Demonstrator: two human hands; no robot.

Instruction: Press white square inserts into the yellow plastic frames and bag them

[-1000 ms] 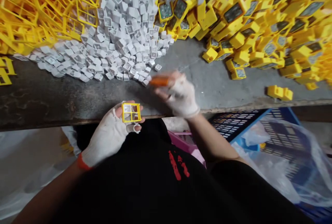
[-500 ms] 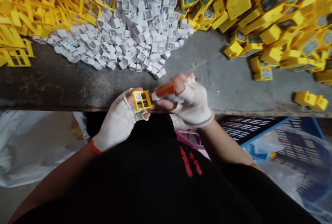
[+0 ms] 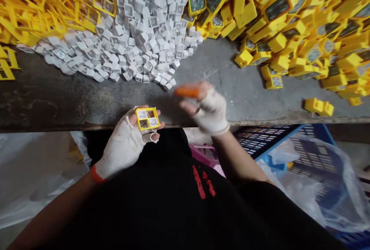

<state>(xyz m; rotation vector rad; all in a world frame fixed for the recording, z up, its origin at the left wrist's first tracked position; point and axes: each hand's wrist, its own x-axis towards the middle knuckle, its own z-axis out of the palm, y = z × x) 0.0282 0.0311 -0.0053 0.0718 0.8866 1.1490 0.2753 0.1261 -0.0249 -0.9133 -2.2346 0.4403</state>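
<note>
My left hand, in a white fingerless glove with an orange cuff, holds a small yellow window-like frame at the bench edge. White square caps sit in two diagonal openings of the frame, upper left and lower right; fingers and dark background show through the other two. To the right, apart from the frame, my right hand hovers over the bench in a similar glove. An orange covering is on its index finger. Motion blurs its fingers, but thumb and index stand apart with nothing visible between them.
A heap of white caps lies ahead on the grey bench. Yellow frames pile up at left, yellow block-shaped housings at right. Below the bench are a blue crate with clear plastic and a white sack.
A second white cap now sits in the frame's lower right opening. My right hand has let go of the cap and drawn away from the frame. The view has shifted right.
</note>
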